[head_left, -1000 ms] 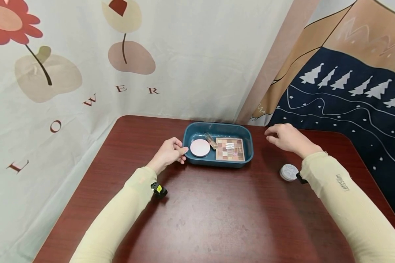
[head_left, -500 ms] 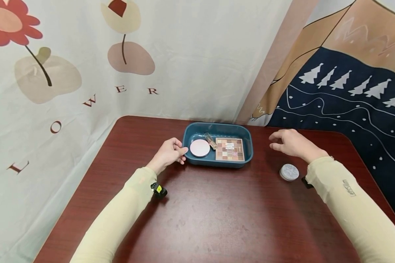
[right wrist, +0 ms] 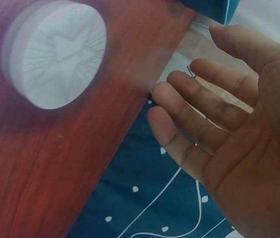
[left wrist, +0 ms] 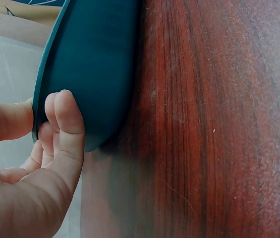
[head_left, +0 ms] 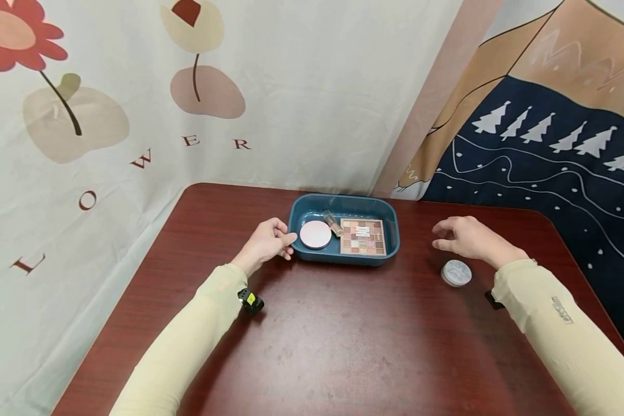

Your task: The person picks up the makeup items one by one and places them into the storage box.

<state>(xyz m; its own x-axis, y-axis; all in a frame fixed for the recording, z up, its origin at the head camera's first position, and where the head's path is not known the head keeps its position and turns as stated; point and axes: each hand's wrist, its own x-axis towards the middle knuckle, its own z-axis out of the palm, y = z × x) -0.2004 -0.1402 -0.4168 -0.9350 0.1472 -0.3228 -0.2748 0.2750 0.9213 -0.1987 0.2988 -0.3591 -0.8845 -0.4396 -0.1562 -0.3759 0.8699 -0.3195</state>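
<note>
A teal plastic basin [head_left: 343,258] stands near the table's back edge. Inside it lie a round pale-pink compact [head_left: 315,234], a small clear tube with a gold end [head_left: 333,223] and an eyeshadow palette [head_left: 363,237]. My left hand [head_left: 268,240] pinches the basin's left rim; in the left wrist view the thumb is on one side of the wall and the fingers [left wrist: 69,116] on the other. Right of the basin my right hand [head_left: 470,238] hovers with loosely bent fingers, holding nothing. Just below it sits a round silver-white jar [head_left: 456,273] with a star on its lid.
The dark red wooden table [head_left: 333,335] reaches back to a white curtain [head_left: 312,104] with flower prints. A navy cloth with white trees [head_left: 546,144] hangs beyond the table's right side.
My right hand has drawn back toward me and to the right, nearer the jar. The left hand, basin and its contents have stayed in place.
</note>
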